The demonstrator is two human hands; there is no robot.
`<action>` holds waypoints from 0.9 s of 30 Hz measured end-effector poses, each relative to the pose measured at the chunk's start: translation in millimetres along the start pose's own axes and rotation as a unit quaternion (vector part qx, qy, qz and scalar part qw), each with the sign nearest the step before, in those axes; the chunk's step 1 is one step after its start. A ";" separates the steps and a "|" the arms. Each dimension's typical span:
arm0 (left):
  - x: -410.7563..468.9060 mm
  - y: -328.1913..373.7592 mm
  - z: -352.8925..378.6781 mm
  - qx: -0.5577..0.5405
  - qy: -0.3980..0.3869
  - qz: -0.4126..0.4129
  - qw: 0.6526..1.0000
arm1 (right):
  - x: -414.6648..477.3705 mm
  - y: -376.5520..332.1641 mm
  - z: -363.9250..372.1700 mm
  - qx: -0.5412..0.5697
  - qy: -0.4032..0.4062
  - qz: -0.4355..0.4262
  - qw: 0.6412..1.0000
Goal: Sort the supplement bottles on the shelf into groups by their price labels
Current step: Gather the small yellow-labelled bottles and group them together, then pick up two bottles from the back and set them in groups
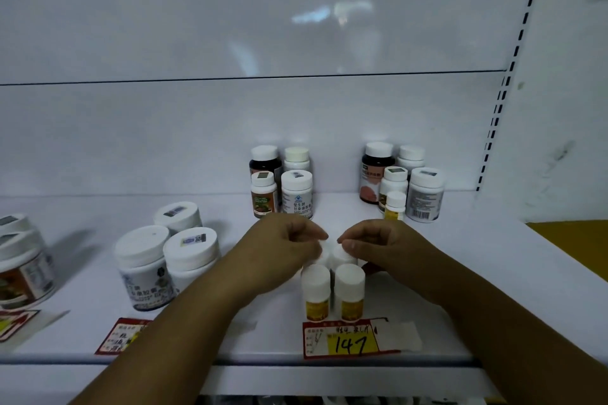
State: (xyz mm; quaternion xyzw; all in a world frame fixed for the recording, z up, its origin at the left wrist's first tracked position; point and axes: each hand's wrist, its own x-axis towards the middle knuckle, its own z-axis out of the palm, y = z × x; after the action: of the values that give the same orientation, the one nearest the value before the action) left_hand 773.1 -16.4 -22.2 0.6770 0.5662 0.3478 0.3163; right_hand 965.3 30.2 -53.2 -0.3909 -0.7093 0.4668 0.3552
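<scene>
Behind 147 label (pixel 349 338): 4 yellow-labelled bottles (pixel 316 293), 2 hands (pixel 286 250).

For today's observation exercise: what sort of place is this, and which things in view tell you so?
Probably a pharmacy or health shop. White slotted shelving holds grouped supplement bottles, and a red-and-yellow price label reading 147 sits at the shelf edge before small yellow-labelled bottles.

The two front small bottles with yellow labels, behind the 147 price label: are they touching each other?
Apart. The head view shows a narrow strip of white shelf between the left bottle and the right bottle, from caps down to labels.
</scene>
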 end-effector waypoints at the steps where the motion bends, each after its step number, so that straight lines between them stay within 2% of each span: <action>1: -2.4 6.9 -4.0 0.010 0.026 0.027 0.999 | -0.4 -2.2 -0.5 -0.002 0.018 -0.013 1.000; 5: 5.9 48.5 -56.4 -0.005 0.106 0.102 0.989 | 12.5 -26.2 -8.2 -0.044 0.077 -0.054 0.995; 7: 25.3 65.4 -86.4 0.122 0.111 0.104 0.981 | 30.6 -39.8 -8.4 -0.078 0.075 -0.062 0.992; 10: 62.8 66.3 -109.4 0.350 0.052 0.072 0.932 | 67.4 -48.6 -1.0 -0.180 0.078 -0.051 0.979; 13: 94.2 42.6 -115.4 0.466 -0.058 0.023 0.883 | 100.5 -43.4 7.7 -0.225 0.084 -0.018 0.971; 15: 107.7 26.8 -116.2 0.485 -0.110 0.004 0.868 | 115.5 -36.7 12.9 -0.206 0.081 0.002 0.975; 19: 127.8 5.7 -114.6 0.496 -0.149 0.006 0.855 | 130.2 -28.6 18.6 -0.129 0.044 0.040 0.990; 23: 141.9 -1.3 -116.6 0.435 -0.158 -0.013 0.886 | 136.8 -27.9 15.3 -0.090 0.038 0.065 0.993; 27: 150.4 -7.7 -113.7 0.416 -0.151 -0.005 0.897 | 139.7 -27.8 17.1 -0.084 0.032 0.074 0.993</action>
State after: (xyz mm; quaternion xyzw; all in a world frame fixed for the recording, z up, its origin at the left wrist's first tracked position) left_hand 692.2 137.1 51.8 0.7887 0.6077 -0.0277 0.0889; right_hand 882.5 140.2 -13.1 -0.4855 -0.7036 0.4174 0.3083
